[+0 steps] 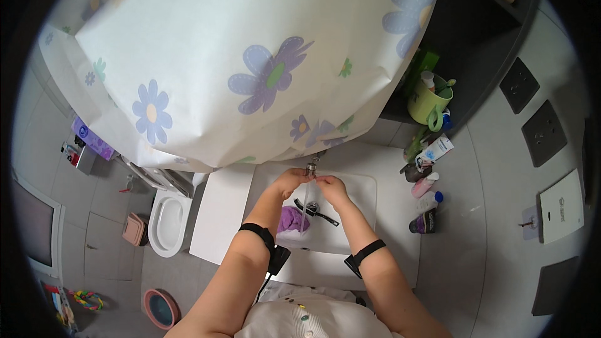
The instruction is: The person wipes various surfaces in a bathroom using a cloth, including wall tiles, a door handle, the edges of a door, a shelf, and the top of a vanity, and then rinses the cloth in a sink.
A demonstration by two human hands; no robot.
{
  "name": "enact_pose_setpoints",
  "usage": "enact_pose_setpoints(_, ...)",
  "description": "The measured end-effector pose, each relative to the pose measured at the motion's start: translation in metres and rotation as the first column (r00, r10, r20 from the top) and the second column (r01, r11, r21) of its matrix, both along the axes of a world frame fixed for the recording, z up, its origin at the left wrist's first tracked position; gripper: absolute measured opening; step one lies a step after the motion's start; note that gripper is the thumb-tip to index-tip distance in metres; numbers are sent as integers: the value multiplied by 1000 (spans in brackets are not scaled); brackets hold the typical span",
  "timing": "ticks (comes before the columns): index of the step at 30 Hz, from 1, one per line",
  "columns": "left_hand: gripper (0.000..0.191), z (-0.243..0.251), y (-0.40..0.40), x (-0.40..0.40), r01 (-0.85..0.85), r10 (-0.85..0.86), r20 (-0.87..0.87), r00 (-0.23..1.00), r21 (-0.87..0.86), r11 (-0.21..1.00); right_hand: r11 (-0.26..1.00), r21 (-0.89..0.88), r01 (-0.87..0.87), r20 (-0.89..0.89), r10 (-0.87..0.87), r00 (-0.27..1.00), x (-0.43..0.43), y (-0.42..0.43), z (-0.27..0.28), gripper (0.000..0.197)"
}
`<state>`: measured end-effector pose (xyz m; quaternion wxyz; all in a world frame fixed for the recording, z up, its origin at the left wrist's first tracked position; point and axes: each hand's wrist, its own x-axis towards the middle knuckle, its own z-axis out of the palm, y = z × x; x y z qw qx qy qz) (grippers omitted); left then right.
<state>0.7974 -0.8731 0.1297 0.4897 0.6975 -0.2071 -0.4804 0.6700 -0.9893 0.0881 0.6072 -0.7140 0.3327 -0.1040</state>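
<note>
Both my hands are at the faucet point(311, 169) of a white bathroom sink point(368, 206). My left hand point(292, 181) reaches its spout from the left, fingers touching or very close to it. My right hand point(332, 188) is just right of the spout, thumb and fingertips drawn together; whether something small is between them cannot be told. A thin stream of water appears to run down from the spout. Below, a purple cloth point(292, 219) lies in the basin's left part. A black-handled tool point(326, 218), its kind unclear, lies across the drain.
A flowered sheet point(202, 80) hangs beyond the sink. Bottles, including a pump bottle point(425, 185), and a tube point(434, 151) line the counter's right side. A green cup point(429, 103) stands on the dark shelf point(469, 56). A toilet point(170, 225) is at left, a pink-rimmed bucket point(162, 309) lower left.
</note>
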Motion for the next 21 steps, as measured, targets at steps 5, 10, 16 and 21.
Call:
enact_pose_setpoints(5,33,-13,-8,-4,-33,55,176,983,-126,991,1000,9,21,-41,-21,999,-4,1,4,25)
enact_pose_setpoints(10,31,-36,-17,-3,-161,190,327,926,-115,980,1000,-7,15,-49,-16,999,-3,0,-7,24)
enact_pose_setpoints(16,27,-15,-10,-10,-163,191,228,955,-136,977,997,-49,-52,-177,43,983,5,10,-26,25)
enact_pose_setpoints(21,31,-29,-4,-7,-145,166,433,886,-82,986,945,-209,-252,-403,152,903,15,24,-71,23)
